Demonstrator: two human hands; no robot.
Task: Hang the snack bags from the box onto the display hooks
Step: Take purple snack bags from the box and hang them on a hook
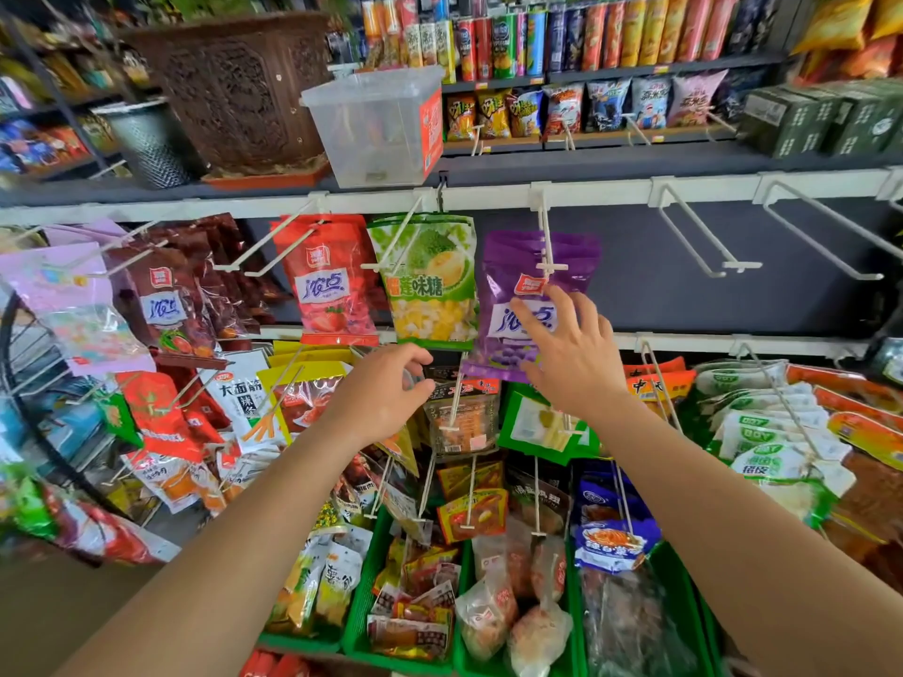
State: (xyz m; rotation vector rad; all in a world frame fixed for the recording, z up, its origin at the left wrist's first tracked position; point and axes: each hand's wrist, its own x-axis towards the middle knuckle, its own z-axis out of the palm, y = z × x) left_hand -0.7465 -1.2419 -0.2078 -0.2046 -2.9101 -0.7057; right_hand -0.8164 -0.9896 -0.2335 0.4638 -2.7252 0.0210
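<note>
Stock hung: red bag [332, 285], green bag [430, 285] above my left hand [386, 393], purple bag [503, 266] under my right hand [571, 349], fingers spread. Left hand loosely curled, holding nothing. Above both hands, clear box [371, 124] looks empty; hooks [703, 225] right of them bare. Nearly done, I judge.

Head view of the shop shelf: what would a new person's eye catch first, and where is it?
Three bright bags hang side by side at centre: a red bag, a green bag and a purple bag, the right hand spread flat on the purple one. The left hand hovers below the green bag. At right, bare hooks stick out from the rail.
</note>
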